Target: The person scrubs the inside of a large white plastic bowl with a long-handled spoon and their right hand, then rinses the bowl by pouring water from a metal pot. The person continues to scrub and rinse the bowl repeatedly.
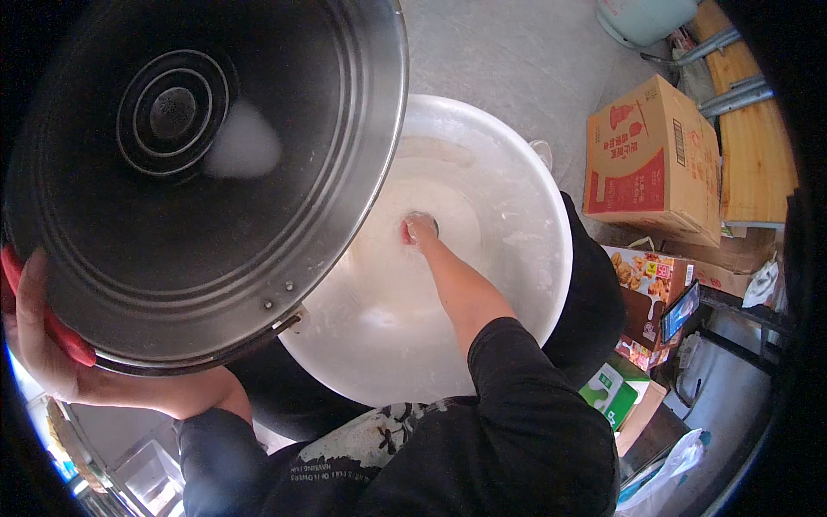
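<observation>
My left hand (45, 329) grips the red handle (71, 339) of a large round metal pan or lid (271, 213). It is tilted up on the left, with a dark inner face, concentric ridges and a pale cloudy spot. Part of a large aluminium pot (530, 284) is hidden behind it. The pot stands between my legs and holds a pale, whitish content (394, 278); powder or liquid, I cannot tell. Down in its middle, my right hand (421, 227) closes around a small red and dark object (406, 232), mostly covered by the fingers.
On the right stand a large cardboard carton (639, 155), a brown printed food box (652, 278) and a green and white box (610, 394). A phone (680, 313) leans beside them. A gas cylinder (639, 19) stands at top right. Grey floor (491, 58) shows beyond the pot.
</observation>
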A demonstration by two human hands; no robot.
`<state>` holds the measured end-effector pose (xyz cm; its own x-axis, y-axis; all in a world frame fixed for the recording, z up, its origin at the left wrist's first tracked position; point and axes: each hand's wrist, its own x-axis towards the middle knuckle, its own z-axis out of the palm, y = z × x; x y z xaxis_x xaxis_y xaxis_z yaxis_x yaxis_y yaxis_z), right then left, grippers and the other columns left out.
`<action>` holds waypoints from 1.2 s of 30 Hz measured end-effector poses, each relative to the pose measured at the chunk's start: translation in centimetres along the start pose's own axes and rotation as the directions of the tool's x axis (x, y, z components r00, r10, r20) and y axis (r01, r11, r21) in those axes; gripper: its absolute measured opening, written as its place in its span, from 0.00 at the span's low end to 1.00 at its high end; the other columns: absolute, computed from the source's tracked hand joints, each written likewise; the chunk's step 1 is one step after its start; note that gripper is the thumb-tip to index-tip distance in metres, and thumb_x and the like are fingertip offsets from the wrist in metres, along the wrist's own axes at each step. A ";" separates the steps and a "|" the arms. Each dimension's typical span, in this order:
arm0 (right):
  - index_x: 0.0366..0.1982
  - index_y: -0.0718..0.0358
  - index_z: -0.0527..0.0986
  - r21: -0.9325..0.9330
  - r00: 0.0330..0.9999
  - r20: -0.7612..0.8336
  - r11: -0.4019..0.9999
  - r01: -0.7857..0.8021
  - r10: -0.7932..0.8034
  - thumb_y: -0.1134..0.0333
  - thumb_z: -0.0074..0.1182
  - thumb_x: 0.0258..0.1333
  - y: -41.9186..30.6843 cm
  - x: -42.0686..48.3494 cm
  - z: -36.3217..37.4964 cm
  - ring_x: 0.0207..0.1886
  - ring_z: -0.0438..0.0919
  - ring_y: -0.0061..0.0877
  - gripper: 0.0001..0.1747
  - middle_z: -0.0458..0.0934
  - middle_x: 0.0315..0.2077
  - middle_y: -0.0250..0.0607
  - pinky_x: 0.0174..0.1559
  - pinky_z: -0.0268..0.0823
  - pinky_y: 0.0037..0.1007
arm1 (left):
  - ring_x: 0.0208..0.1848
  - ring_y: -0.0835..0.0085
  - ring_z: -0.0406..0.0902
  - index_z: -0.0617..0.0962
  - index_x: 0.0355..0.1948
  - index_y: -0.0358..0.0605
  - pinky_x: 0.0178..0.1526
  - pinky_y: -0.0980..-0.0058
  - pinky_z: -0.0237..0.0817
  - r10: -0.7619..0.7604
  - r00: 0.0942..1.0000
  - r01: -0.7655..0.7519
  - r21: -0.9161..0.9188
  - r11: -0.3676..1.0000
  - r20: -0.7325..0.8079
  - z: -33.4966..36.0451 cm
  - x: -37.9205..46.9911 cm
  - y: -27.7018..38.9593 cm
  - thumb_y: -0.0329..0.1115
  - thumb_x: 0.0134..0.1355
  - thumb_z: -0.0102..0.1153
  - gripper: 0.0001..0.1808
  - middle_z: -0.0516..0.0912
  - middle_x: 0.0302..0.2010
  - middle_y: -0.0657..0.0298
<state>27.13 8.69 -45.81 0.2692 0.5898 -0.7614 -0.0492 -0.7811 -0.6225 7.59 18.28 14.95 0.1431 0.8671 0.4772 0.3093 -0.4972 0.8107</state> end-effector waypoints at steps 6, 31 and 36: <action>0.18 0.55 0.72 0.614 0.983 0.047 0.771 -0.169 0.177 0.56 0.50 0.55 -2.6 -3.1 -1.1 0.08 0.60 0.22 0.15 0.65 0.09 0.31 0.10 0.47 0.25 | 0.36 0.74 0.75 0.74 0.37 0.36 0.41 0.74 0.68 0.005 1.000 -0.005 -0.016 1.000 0.005 -0.3 0.1 0.4 0.27 0.54 0.55 0.09 0.78 0.33 0.60; 0.24 0.66 0.76 0.235 0.820 -0.120 0.786 0.572 -0.560 0.59 0.54 0.52 -15.9 -20.1 -6.6 0.20 0.73 0.23 0.16 0.75 0.17 0.38 0.24 0.65 0.24 | 0.28 0.85 0.70 0.76 0.31 0.36 0.35 0.88 0.60 0.291 0.917 -0.255 -0.162 0.953 0.272 -1.6 1.6 2.1 0.22 0.48 0.59 0.08 0.76 0.26 0.69; 0.12 0.63 0.71 0.280 0.905 -0.076 0.862 0.423 -0.420 0.47 0.38 0.61 -16.1 -20.5 -6.7 0.10 0.62 0.21 0.32 0.65 0.08 0.36 0.13 0.52 0.25 | 0.28 0.85 0.70 0.76 0.32 0.36 0.36 0.88 0.60 0.296 0.914 -0.259 -0.164 0.952 0.276 -2.1 2.5 2.2 0.22 0.48 0.59 0.08 0.77 0.26 0.68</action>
<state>28.87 7.77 -18.92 0.3369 0.8458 -0.4137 -0.1975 -0.3661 -0.9094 6.66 19.29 18.66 0.4818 0.6543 0.5829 0.1030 -0.7029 0.7038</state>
